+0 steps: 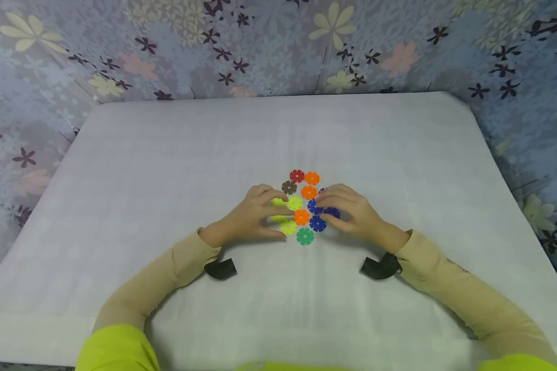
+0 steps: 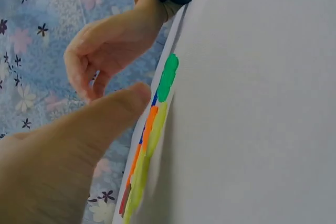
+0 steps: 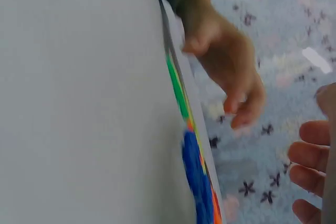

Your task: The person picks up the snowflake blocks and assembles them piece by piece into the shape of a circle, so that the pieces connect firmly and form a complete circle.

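Note:
Flat, notched plastic discs lie in a cluster on the white table. My left hand [image 1: 262, 214] hovers at their left side, fingers spread over the yellow discs [image 1: 288, 228], partly hiding them. On the opposite side, my right hand [image 1: 355, 212] has its fingers over the blue discs [image 1: 317, 223] and covers some of them. Between the hands lie an orange disc [image 1: 301, 217] and a green disc [image 1: 305, 236]. Farther back are a brown disc [image 1: 289, 187], a red disc [image 1: 297, 176] and two more orange discs [image 1: 312, 178]. Neither hand visibly grips a disc; exact fingertip contact is unclear.
The white table [image 1: 190, 149] extends around the cluster on all sides. Flower-patterned cloth [image 1: 269, 46] is behind it and along its sides. Dark straps [image 1: 221, 269] hang at both wrists, close to the tabletop.

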### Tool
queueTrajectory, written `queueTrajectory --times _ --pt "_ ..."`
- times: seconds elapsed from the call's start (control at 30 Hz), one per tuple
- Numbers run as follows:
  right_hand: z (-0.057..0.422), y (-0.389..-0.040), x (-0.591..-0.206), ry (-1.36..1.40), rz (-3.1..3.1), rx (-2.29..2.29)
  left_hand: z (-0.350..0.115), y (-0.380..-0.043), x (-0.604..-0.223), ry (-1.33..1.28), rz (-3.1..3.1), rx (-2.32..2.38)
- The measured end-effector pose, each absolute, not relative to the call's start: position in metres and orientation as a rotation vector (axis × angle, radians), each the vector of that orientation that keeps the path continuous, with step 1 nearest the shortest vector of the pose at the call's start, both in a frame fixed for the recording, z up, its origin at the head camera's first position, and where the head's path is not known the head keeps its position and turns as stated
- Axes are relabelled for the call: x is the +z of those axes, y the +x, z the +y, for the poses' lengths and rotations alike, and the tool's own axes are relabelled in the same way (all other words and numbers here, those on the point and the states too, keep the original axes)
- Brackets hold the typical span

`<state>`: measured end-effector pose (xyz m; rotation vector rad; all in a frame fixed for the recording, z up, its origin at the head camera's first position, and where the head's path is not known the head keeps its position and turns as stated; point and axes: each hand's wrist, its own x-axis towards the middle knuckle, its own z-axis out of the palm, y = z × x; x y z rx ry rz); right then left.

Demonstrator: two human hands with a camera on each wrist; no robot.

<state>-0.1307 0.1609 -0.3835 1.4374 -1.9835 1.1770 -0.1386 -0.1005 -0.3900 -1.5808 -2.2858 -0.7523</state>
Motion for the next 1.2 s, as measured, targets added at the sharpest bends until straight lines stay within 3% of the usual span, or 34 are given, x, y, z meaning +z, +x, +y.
queueTrajectory --times 0.4,0.7,0.9,1.2 --pt "0.147 -0.114 -0.389 1.784 -2.162 0.919 -0.101 -0.136 -0.387 -1.710 -2.275 -0.678" --pt "0.145 -0.109 -0.391 1.779 -2.102 0.946 -0.098 -0.127 -0.384 -1.819 -2.208 -0.650" --pt "0.146 -0.111 -0.390 1.463 -2.163 1.303 -0.097 -0.127 -0.382 -1.748 -2.222 -0.727" --pt "0.145 -0.102 -0.381 0.667 -2.146 2.525 -0.091 -0.125 -0.388 -1.432 -2.191 -1.281"
